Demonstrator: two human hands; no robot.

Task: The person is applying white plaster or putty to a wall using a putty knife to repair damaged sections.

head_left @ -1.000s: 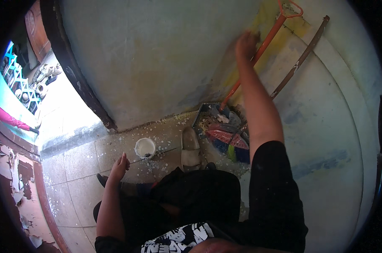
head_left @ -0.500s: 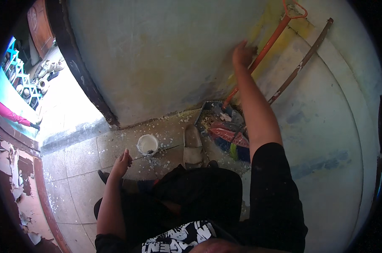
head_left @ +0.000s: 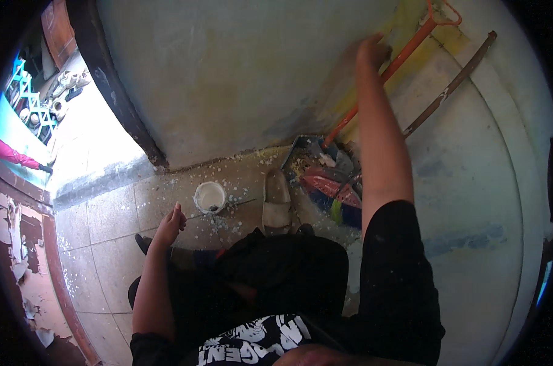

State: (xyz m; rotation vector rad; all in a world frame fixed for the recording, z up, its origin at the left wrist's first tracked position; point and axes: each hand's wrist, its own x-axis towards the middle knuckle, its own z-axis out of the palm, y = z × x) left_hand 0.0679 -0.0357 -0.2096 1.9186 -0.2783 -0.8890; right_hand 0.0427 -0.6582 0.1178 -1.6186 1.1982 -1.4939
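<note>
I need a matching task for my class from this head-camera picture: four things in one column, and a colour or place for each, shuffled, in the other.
1. Right hand
2. Tub
3. Left hand
4. Slip-on shoe

A. Beige, on the floor
B. Low in the picture, with the thumb up
C. Up by the wall, beside the orange handle
D. White and round

Right pairs: 1-C, 2-D, 3-B, 4-A

Just beside the right hand (head_left: pixel 374 52), an orange pole (head_left: pixel 412 47) shows against yellow smudges (head_left: pixel 407 21) on a grey-green wall (head_left: pixel 228 85); farther right, a brown stick (head_left: pixel 450 87) has white flecks. Near the left hand (head_left: pixel 171 226), the bucket (head_left: pixel 210 195) is white, the grey-beige floor (head_left: pixel 112 221) white-speckled. The slipper (head_left: pixel 276 213) between the hands is beige. The black shirt (head_left: pixel 395 268) bears white print.
</note>
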